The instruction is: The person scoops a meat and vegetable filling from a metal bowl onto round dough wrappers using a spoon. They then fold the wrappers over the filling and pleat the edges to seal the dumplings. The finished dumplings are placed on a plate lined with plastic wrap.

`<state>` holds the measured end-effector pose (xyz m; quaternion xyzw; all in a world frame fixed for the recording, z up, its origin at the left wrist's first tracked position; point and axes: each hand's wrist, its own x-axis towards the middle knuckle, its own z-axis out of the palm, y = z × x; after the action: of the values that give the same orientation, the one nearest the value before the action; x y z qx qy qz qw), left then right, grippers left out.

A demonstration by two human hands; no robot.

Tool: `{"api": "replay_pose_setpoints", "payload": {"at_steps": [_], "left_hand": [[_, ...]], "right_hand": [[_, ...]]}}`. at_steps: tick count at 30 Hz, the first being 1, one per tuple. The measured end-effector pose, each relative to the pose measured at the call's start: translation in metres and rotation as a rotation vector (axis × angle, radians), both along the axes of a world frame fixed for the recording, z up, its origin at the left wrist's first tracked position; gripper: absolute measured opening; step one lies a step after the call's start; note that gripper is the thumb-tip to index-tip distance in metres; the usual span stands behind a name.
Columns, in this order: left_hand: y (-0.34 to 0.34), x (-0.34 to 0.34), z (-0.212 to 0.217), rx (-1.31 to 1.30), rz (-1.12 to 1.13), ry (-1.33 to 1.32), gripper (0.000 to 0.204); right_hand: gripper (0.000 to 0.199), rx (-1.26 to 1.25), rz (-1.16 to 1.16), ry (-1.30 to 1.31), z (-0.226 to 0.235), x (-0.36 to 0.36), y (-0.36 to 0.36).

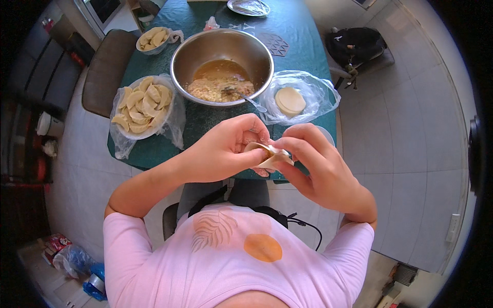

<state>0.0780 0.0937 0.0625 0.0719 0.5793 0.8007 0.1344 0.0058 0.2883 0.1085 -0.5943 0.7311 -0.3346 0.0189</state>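
Between both hands, over the table's near edge, is a dumpling with its wrapper partly folded and some filling showing inside. My left hand cups it from the left, thumb along its near side. The fingers of my right hand pinch the wrapper's right edge. Beyond my hands stands a large steel bowl of minced filling and brownish liquid, a spoon resting in it. To its right, round dumpling wrappers lie stacked in a clear plastic bag.
A plastic-lined bowl heaped with folded dumplings sits on the left, with a smaller bowl of dumplings behind it. A foil-like covered plate lies at the far end of the green tablecloth. A brown chair stands against the left side.
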Motion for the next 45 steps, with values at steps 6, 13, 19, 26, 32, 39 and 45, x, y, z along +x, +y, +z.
{"api": "replay_pose_setpoints", "payload": {"at_steps": [6,13,19,26,32,39,45], "left_hand": [[-0.005,-0.001,0.005,0.107,-0.073,-0.074,0.024],[0.01,0.002,-0.026,0.114,0.167,0.252,0.041],[0.025,0.011,-0.033,0.159,0.383,0.3,0.036],[0.026,0.014,-0.037,0.079,0.408,0.32,0.039],[0.027,0.016,-0.04,0.027,0.43,0.359,0.037],[0.029,0.016,-0.04,-0.004,0.483,0.431,0.035],[0.029,0.016,-0.043,-0.102,0.525,0.469,0.035]], "right_hand": [[0.022,-0.011,0.034,0.132,-0.003,-0.005,-0.002],[0.019,-0.222,-0.111,-0.056,-0.016,-0.003,-0.01],[0.019,-0.211,-0.131,-0.167,-0.02,-0.002,-0.015],[0.021,-0.302,-0.112,-0.089,-0.03,-0.002,-0.018],[0.024,-0.328,-0.168,-0.082,-0.037,0.003,-0.021],[0.022,-0.381,-0.21,-0.046,-0.038,0.007,-0.026],[0.021,-0.405,-0.175,0.05,-0.044,0.004,-0.032]]}}
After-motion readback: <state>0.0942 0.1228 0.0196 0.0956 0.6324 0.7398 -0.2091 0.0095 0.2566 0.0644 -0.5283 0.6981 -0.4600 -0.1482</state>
